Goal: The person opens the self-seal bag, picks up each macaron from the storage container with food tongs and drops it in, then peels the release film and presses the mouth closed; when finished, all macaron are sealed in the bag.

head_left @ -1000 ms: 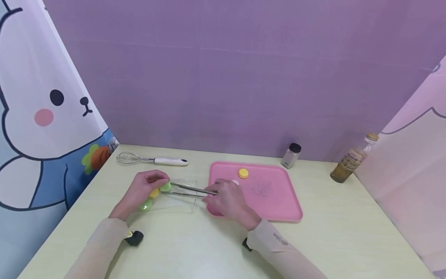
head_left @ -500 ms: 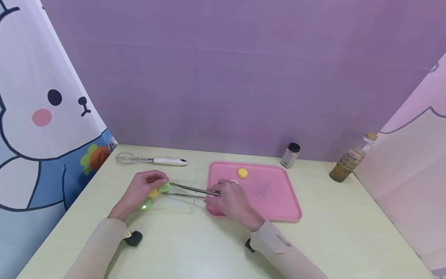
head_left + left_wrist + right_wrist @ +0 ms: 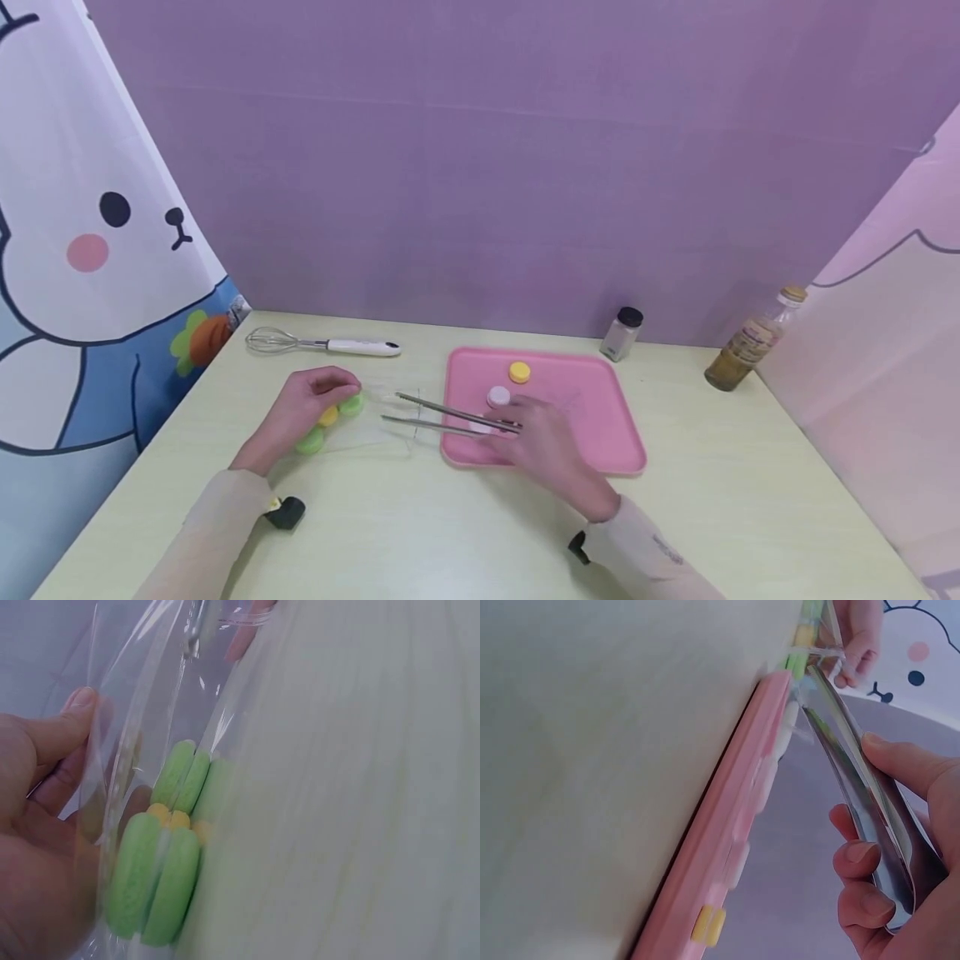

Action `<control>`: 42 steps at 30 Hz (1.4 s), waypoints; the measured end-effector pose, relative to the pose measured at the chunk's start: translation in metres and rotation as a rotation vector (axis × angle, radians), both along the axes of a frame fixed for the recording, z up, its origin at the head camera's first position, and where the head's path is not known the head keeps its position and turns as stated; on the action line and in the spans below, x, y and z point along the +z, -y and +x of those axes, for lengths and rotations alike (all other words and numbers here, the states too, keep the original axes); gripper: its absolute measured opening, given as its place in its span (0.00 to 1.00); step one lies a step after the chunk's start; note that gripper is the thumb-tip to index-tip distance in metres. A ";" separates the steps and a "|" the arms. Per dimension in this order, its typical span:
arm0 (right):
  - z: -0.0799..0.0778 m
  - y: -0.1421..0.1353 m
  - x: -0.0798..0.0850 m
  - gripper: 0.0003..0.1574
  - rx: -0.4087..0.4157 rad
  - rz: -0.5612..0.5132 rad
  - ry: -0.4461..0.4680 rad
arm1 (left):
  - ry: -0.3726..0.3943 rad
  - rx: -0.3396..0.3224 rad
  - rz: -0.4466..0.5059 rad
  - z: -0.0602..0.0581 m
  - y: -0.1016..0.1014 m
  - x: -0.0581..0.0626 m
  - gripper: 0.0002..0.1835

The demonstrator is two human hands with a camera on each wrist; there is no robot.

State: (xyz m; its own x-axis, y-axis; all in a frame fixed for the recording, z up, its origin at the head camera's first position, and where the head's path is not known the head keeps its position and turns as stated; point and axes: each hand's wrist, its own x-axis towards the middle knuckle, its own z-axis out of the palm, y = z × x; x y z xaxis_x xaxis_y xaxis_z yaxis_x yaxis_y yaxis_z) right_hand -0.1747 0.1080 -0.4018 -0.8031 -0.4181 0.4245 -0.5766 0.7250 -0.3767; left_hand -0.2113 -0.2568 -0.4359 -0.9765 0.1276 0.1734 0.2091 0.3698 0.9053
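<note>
My left hand (image 3: 300,408) pinches the edge of a clear plastic bag (image 3: 247,682) lying on the table. Inside the bag are a green macaron (image 3: 154,877), a small yellow macaron (image 3: 328,416) and another green macaron (image 3: 351,405). Metal tongs (image 3: 442,407) are held in my right hand (image 3: 551,450), over the left part of a pink tray (image 3: 600,417). Their tips stand apart above the bag's mouth, with nothing between them. On the tray lie a yellow macaron (image 3: 519,372), a lilac macaron (image 3: 498,397) and a pale macaron (image 3: 478,427), partly hidden by the tongs.
A whisk (image 3: 322,343) lies behind the left hand. Toward the back stands a small jar (image 3: 622,335) with a black lid, and farther right a corked glass bottle (image 3: 752,343). A purple backdrop (image 3: 480,183) rises at the table's rear edge.
My right hand has drawn the tongs rightward, away from the green macaron in the bag. The lilac macaron on the tray has come into clearer view. My left hand stays at the bag.
</note>
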 end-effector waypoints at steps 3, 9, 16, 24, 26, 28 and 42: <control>0.005 -0.013 -0.001 0.20 -0.012 -0.026 -0.013 | 0.009 0.005 -0.009 0.000 0.001 0.000 0.16; 0.014 -0.036 0.002 0.20 -0.062 -0.037 0.004 | 0.015 0.003 -0.013 -0.001 0.002 0.000 0.18; 0.025 -0.064 0.003 0.20 -0.082 -0.039 -0.009 | 0.020 0.003 -0.014 -0.001 0.001 0.000 0.17; 0.041 -0.092 0.001 0.20 -0.112 -0.041 -0.072 | 0.021 0.014 -0.056 -0.001 -0.001 0.001 0.17; 0.045 -0.098 0.000 0.19 -0.111 -0.039 -0.096 | 0.023 0.014 -0.059 0.000 -0.001 0.003 0.17; 0.049 -0.103 0.000 0.19 -0.113 -0.041 -0.107 | 0.029 0.017 -0.058 0.000 -0.001 0.004 0.17; 0.063 -0.121 -0.008 0.18 -0.145 -0.056 -0.083 | 0.029 0.017 -0.059 0.001 0.000 0.002 0.17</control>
State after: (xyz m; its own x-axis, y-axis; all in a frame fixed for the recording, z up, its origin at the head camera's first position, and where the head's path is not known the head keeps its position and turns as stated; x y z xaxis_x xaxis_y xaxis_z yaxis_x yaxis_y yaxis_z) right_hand -0.1119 0.2289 -0.4100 -0.8145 -0.2742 0.5113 -0.4983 0.7820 -0.3745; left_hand -0.2099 -0.2564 -0.4339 -0.9832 0.1202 0.1377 0.1763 0.4257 0.8875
